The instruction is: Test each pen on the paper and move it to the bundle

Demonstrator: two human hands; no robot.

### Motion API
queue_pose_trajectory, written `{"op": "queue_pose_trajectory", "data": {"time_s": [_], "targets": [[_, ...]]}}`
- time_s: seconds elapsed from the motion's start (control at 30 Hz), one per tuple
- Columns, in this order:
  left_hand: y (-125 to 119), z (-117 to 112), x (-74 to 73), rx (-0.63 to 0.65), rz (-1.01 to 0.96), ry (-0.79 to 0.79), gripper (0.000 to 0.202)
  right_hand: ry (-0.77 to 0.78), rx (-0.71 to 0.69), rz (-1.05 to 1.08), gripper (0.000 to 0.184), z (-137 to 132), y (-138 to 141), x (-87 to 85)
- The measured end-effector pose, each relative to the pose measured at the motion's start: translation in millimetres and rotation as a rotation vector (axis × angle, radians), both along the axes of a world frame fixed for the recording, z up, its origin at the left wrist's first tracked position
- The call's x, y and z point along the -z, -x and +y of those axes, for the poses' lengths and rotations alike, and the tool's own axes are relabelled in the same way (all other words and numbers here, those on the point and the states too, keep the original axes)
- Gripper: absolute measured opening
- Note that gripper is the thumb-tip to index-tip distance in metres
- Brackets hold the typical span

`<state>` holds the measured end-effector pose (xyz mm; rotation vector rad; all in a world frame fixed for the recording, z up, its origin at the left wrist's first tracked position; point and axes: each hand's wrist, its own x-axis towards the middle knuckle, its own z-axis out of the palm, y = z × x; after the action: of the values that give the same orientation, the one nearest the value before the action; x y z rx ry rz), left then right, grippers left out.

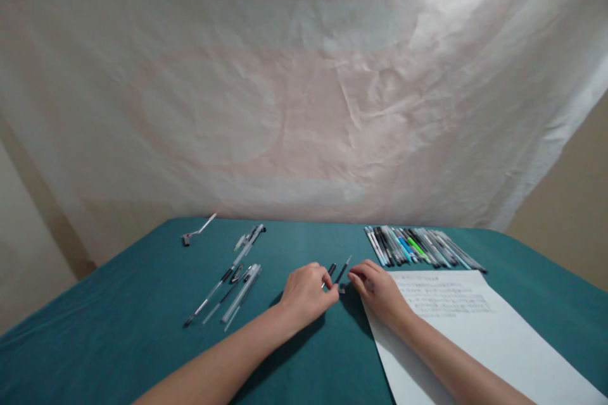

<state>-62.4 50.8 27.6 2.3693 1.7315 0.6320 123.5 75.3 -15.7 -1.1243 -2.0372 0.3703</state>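
Observation:
In the middle of the table, my left hand (308, 291) is closed, thumb and fingers bent together; what they pinch, if anything, is hidden. Just beyond its fingertips lies a black pen cap (332, 269). A dark pen part with a thin pointed tip (342, 270) slants between the two hands. Close to my left thumb is a small dark piece (342, 288), too small to name. My right hand (377, 288) rests by the paper's left edge with its fingertips pressed together, and I cannot make out anything in them.
On the left lie clear pen barrels (243, 294), a clear pen with black ends (209, 296) and loose caps (237, 273). Farther back are more pen parts (249, 243) and a white strip with a dark end (197, 232). At right are a row of pens (418, 247) and a handwritten sheet (479, 335).

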Motion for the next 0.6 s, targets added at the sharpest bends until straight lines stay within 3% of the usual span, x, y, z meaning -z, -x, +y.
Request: {"op": "queue_pose_trajectory", "data": {"time_s": [0.2,0.3,0.47,0.6], "targets": [[-4.1,-5.5,-0.5,0.147,-0.070,-0.036,0.018,0.257,-0.005,0.352,0.030,-0.6,3.6,-7.2],[-1.0,-1.0,4.5,0.148,-0.119,-0.061,0.023,0.362,-0.007,0.519,0.033,0.7,1.6,-6.0],[11.3,13.5,20.9,0.053,-0.089,-0.008,0.023,0.372,0.139,0.755,0.033,5.6,-2.4,-0.7],[16.1,19.1,28.4,0.057,-0.048,0.076,0.020,0.357,0.207,0.861,0.036,10.4,-4.1,4.6]]}}
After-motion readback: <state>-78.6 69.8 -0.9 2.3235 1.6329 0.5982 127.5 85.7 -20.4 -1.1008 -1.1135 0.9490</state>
